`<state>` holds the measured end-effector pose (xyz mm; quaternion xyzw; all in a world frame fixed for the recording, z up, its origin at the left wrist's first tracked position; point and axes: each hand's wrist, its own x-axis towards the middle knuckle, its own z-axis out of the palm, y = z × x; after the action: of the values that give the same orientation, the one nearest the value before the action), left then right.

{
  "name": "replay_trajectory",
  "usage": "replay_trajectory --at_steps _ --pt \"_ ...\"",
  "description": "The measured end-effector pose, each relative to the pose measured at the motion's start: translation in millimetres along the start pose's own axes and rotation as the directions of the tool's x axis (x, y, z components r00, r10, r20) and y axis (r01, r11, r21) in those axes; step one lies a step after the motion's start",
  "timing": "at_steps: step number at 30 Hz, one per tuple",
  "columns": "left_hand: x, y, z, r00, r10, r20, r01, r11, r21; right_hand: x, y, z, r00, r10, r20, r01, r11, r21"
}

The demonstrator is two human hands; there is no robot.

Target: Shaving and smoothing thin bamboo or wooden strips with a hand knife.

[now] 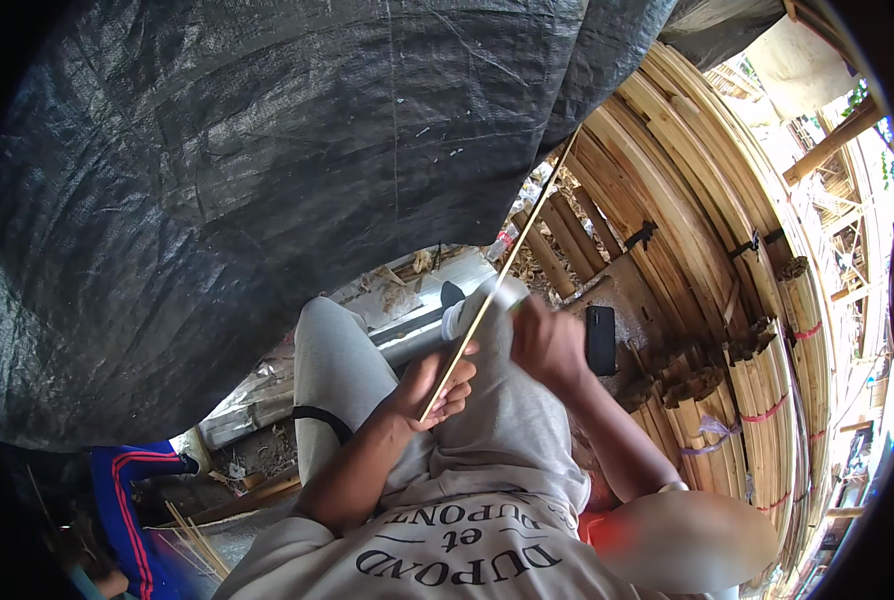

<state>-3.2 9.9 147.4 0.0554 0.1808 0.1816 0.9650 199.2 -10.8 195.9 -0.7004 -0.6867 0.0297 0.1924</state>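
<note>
A long, thin bamboo strip (527, 230) runs slantwise from my lap up toward the far right. My left hand (441, 388) is closed around its near end, over my grey-trousered thighs. To the right of the strip, my right hand (548, 342) is curled above my right knee and smeared by motion. A pale, shiny blur (508, 291) shows between that hand and the strip; its kind cannot be made out. Just right of the right hand lies a black phone (600, 340).
A large black tarpaulin (297, 130) hangs ahead and left. Long bundles of split bamboo (687, 170) curve along the right side. At lower left is another person's leg in blue trousers (132, 510). A blurred rounded shape (687, 540) sits close by my right elbow.
</note>
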Motion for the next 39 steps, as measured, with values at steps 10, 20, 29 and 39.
replay_trajectory --at_steps 10,20,29,39 --pt "-2.1 -4.3 7.5 0.997 0.014 -0.069 -0.006 0.994 0.113 -23.8 -26.6 -6.5 0.978 -0.13 0.165 0.07 0.942 0.328" --pt "-0.3 -8.3 12.5 0.989 -0.024 -0.143 0.047 0.987 0.156 -32.2 -28.7 -4.7 0.977 -0.042 0.21 -0.054 0.901 0.43" --pt "0.8 -13.2 14.5 0.993 -0.006 -0.12 0.028 0.983 0.179 -36.9 -30.1 -8.1 0.978 -0.02 0.21 -0.073 0.901 0.428" --pt "5.8 -19.2 16.0 0.993 -0.042 -0.109 0.057 0.99 0.133 -44.6 -37.3 -17.6 0.979 0.024 0.2 -0.094 0.933 0.346"
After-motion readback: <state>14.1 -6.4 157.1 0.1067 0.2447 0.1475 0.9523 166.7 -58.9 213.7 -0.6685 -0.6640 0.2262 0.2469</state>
